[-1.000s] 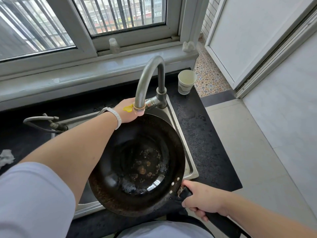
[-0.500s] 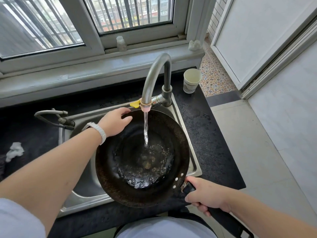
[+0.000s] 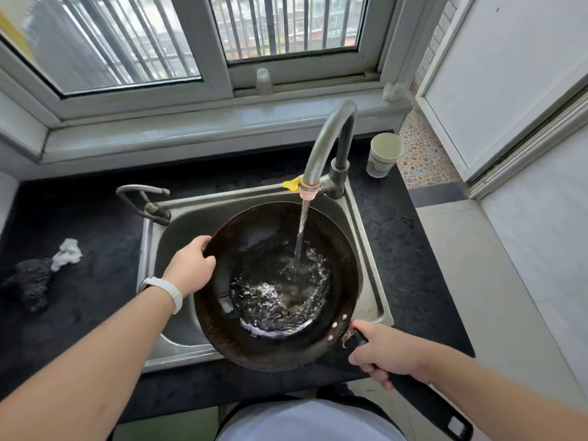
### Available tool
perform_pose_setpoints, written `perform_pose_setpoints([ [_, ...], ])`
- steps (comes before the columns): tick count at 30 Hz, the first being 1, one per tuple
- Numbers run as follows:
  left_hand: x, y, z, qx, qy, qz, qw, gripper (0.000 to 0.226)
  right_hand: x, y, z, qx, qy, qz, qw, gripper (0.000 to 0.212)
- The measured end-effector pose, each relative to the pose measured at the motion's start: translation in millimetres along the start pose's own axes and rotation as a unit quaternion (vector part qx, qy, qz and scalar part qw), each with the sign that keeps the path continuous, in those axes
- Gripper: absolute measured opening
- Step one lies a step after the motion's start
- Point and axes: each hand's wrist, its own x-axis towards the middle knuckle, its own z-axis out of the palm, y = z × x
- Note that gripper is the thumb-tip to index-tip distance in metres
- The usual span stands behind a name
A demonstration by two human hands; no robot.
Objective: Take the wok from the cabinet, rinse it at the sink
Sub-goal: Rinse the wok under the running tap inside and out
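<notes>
The right hand reaches in from the lower right, its fingers wrapped tight around the black handle just behind the wok's riveted joint. The left hand stretches forward from the lower left, a white wristband on its wrist, and rests against the wok's rim; its fingers curl together over the edge, though whether they truly grip it or only steady it cannot be told.

Between the two hands the wok sits over the steel sink, covering most of the basin. It is dark, with a rusty brown band inside the rim and three pale rivets just ahead of the right fingers. A stream of water falls from the faucet beyond the fingers and churns in a pool at the wok's bottom.

The pool hides the wok's floor. The handle's far end is nearly cut off by the lower edge. Left of the left fingers, on the black counter, lie a crumpled white wad and a dark lump too blurred to identify. A paper cup stands beyond the faucet.
</notes>
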Motion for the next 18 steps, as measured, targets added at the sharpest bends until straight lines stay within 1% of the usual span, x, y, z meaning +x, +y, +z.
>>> perform_pose_setpoints([
  [3, 3.8, -14.1, -5.8, 0.016, 0.013, -0.028, 0.999, 0.044, 5.0, -8.1, -1.4, -0.026, -0.011, 0.006, 1.000, 0.026],
  [7, 8.3, -28.1, -14.7, -0.007, 0.024, -0.049, 0.998, 0.039, 15.2, -20.9, -5.8, -0.059, -0.020, 0.010, 0.998, 0.034],
  [9, 8.2, -34.7, -18.8, -0.004, 0.022, -0.057, 0.998, 0.038, 21.1, -28.2, -9.4, -0.087, -0.028, 0.011, 0.996, 0.032],
  [13, 7.7, -46.3, -26.6, -0.006, 0.012, -0.063, 0.998, 0.037, 33.8, -40.1, -18.1, -0.141, -0.031, -0.001, 0.989, 0.038],
  [16, 3.5, -51.1, -25.6, -0.028, 0.014, -0.058, 0.998, 0.032, 40.5, -44.9, -24.2, -0.178, -0.029, -0.001, 0.984, 0.043],
  [18, -0.5, -54.0, -21.3, -0.055, 0.022, -0.054, 0.997, 0.031, 43.7, -47.1, -28.5, -0.217, -0.020, 0.000, 0.976, 0.040],
])
